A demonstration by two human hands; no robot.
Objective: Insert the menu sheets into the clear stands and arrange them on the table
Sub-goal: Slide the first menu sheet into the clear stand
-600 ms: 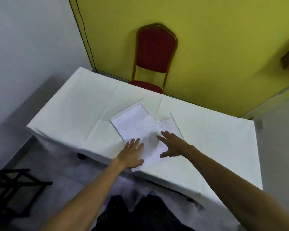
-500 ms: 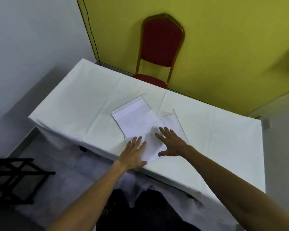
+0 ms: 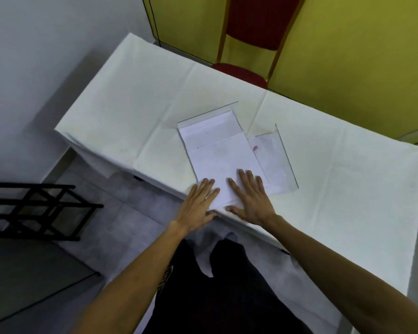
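A pile of white menu sheets [image 3: 223, 162] lies flat near the front edge of the white-clothed table [image 3: 135, 121], overlapping a clear stand [image 3: 208, 122] lying flat behind it. A second clear stand [image 3: 279, 160] with a sheet inside, marked by a small pink spot, lies to the right. My left hand [image 3: 199, 201] rests flat on the pile's near left corner, thumb at the table edge. My right hand [image 3: 250, 196] lies flat with fingers spread on the pile's near right part. Neither hand grips anything.
A red chair [image 3: 241, 71] with a gold frame stands behind the table against the yellow wall. A black folding rack [image 3: 34, 210] stands on the floor at the left. A grey wall runs along the left side. My dark trousers show below the table edge.
Both hands have slid back toward the near table edge on the sheets. The camera has tilted down and moved closer.
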